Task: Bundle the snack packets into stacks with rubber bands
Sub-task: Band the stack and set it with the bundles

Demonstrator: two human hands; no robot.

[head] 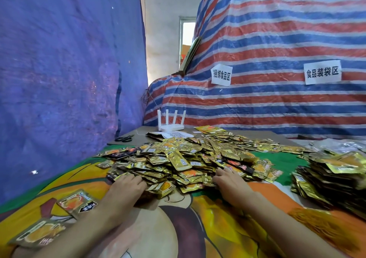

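Fingers [220, 172] of right hand [230, 182] spread on packet pile's [178, 156] near edge; left hand's [126, 186] buried, grip unclear.

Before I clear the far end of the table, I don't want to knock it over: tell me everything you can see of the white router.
The white router looks like smooth plastic: a low flat base with four slim antennas standing up, slightly fanned. It stands upright on the brown board at the table's far edge, before the striped tarp, behind a QR-code sheet.
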